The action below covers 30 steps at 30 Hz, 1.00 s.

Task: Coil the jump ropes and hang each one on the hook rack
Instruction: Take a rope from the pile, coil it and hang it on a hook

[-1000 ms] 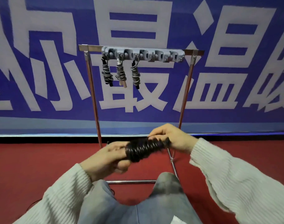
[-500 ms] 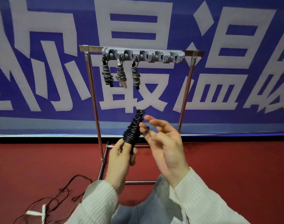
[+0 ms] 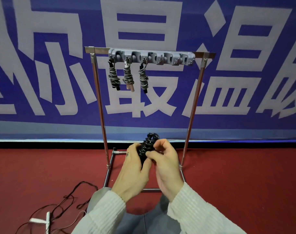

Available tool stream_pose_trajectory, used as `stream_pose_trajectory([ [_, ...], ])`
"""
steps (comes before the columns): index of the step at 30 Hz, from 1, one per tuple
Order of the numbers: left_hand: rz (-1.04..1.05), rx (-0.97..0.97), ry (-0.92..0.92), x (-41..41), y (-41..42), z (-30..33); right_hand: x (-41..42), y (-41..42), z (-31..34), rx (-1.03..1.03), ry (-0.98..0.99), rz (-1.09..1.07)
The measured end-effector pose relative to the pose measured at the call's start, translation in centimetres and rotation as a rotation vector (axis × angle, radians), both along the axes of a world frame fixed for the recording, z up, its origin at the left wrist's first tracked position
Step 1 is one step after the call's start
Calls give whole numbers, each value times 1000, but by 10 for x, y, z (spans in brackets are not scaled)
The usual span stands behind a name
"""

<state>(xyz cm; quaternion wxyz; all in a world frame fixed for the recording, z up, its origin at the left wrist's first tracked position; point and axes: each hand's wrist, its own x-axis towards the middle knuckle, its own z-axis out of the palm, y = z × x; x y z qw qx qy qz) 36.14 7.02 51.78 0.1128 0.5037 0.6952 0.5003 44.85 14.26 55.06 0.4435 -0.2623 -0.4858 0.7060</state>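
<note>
Black coiled rope (image 3: 148, 146) held upright below the hook rack (image 3: 151, 58), left hand (image 3: 132, 169) wrapped round its lower end as the steady grip, right hand (image 3: 164, 159) pinching near the top, probably securing the coil for hanging. Three hung already.

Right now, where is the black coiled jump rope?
Head view, low centre: the black coiled jump rope is gripped between both hands, in front of the metal stand.
</note>
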Motion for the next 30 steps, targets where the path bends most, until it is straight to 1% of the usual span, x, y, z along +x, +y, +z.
stream_pose_trajectory([
  [1,-21,13,-67,-2,2,1,0,1,1,-83,77,34],
  [4,-41,188,-449,-2,7,7,0,3,13,-335,391,187],
  [5,-26,217,-558,-3,8,9,1,4,16,-365,441,225],
  [6,-10,217,-637,-4,8,10,1,6,18,-325,393,244],
  [7,-3,205,-686,-5,8,10,3,6,21,-195,248,249],
  [10,-10,175,-733,-2,4,4,11,17,25,496,-427,152],
  [11,-8,174,-761,-2,2,2,13,22,26,714,-601,104],
  [12,-7,177,-797,-3,0,2,15,26,27,902,-711,52],
  [13,-11,188,-847,-5,-1,2,17,29,25,1030,-767,10],
  [14,-25,198,-900,-8,-2,2,18,32,24,1080,-783,-5],
  [15,-49,206,-944,-11,-3,4,19,35,22,1068,-783,14],
  [16,-83,210,-979,-12,-5,5,19,38,19,1010,-780,54],
  [18,-157,215,-1043,-11,-7,7,17,43,17,825,-756,112],
  [20,-217,231,-1101,-9,-8,8,14,50,14,678,-719,83],
  [22,-256,274,-1156,-11,-8,10,14,54,11,628,-747,55],
  [25,-290,316,-1196,-18,-10,11,18,56,7,583,-861,101],
  [27,-257,295,-1132,-18,-11,10,22,53,9,502,-865,180],
  [30,-118,196,-870,-16,-11,8,25,50,16,273,-681,356],
])
